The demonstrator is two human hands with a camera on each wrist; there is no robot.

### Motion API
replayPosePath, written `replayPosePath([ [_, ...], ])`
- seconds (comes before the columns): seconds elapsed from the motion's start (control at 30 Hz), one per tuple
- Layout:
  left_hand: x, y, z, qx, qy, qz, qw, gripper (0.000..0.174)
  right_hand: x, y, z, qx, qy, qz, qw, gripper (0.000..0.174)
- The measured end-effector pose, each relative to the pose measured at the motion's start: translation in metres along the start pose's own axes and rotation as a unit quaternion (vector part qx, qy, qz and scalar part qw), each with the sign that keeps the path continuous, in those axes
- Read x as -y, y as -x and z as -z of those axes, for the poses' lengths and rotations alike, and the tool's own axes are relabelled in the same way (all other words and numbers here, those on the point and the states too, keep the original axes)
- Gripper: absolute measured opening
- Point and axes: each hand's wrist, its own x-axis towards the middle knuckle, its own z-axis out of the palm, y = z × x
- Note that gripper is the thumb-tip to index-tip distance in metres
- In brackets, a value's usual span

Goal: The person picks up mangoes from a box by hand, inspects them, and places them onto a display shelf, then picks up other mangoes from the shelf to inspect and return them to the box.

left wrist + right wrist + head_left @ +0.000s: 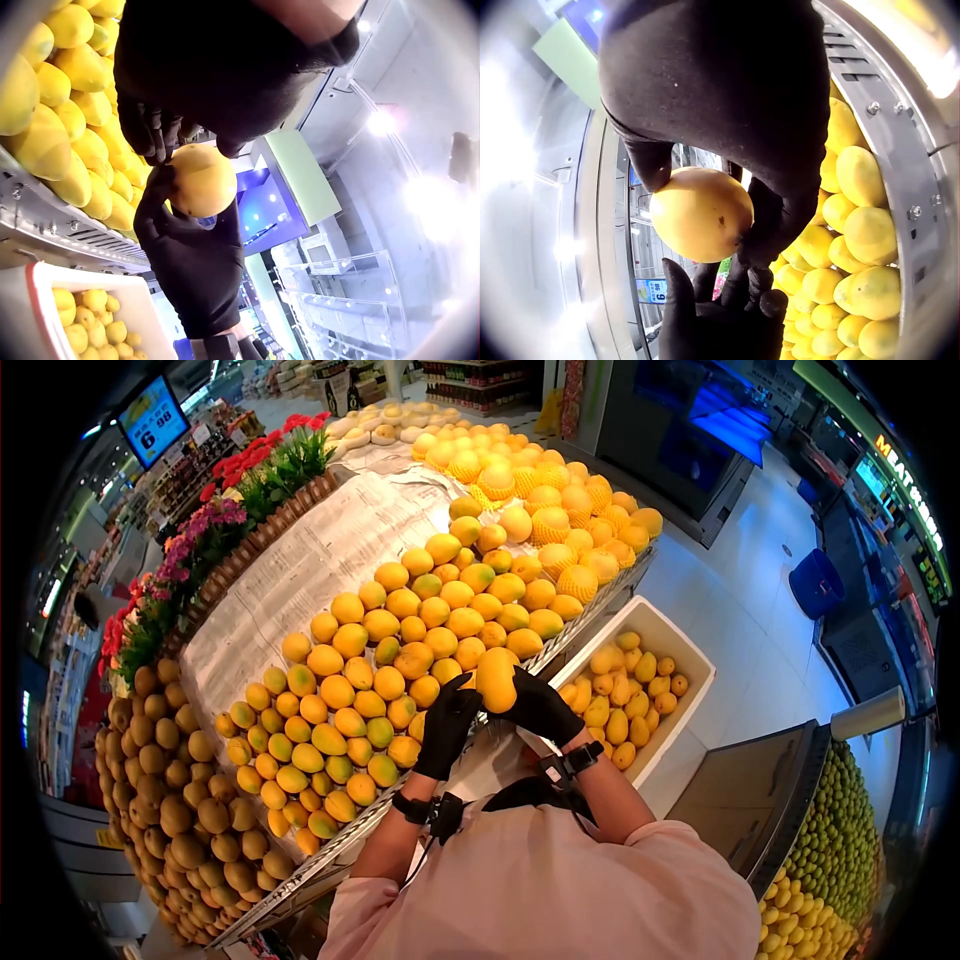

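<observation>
A yellow mango [496, 680] with a few small dark spots is held up in front of the person, over the near edge of the fruit display. The black-gloved right hand [532, 705] grips it between thumb and fingers, as the right wrist view shows on the mango [702, 214]. Close beside the fruit is the left hand [449, 728], also in a black glove. Its thumb and fingers are spread below the mango in the right wrist view, where the left hand [724, 319] holds nothing of its own. Rows of mangoes [327, 738] lie just beyond both hands.
A white foam box [690, 650] of smaller yellow mangoes stands right of the display. Net-wrapped yellow fruits [550, 525] fill the far right corner, brown round fruits [175, 815] the left end. The display's metal rim [570, 628] runs between box and mangoes. Paper [300, 565] covers the back.
</observation>
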Motion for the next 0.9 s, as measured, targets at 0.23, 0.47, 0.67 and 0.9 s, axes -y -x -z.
replayPosePath([
  [0.23, -0.013, 0.002, -0.013, 0.007, -0.015, -0.017, 1.0, 0.047, 0.0, -0.002, -0.009, -0.089, 0.254, 0.039, 0.962, 0.055],
  [0.47, -0.012, -0.002, -0.01, 0.025, 0.022, 0.009, 0.999, 0.05, 0.002, -0.002, -0.016, -0.122, 0.373, 0.071, 0.917, 0.056],
  [0.67, -0.015, -0.002, 0.005, 0.061, 0.177, 0.084, 0.979, 0.04, 0.011, 0.003, -0.019, -0.078, 0.208, 0.062, 0.973, 0.045],
  [0.9, -0.01, -0.008, 0.009, 0.048, -0.179, -0.255, 0.949, 0.023, 0.011, 0.004, -0.017, -0.088, 0.284, 0.07, 0.952, 0.037],
])
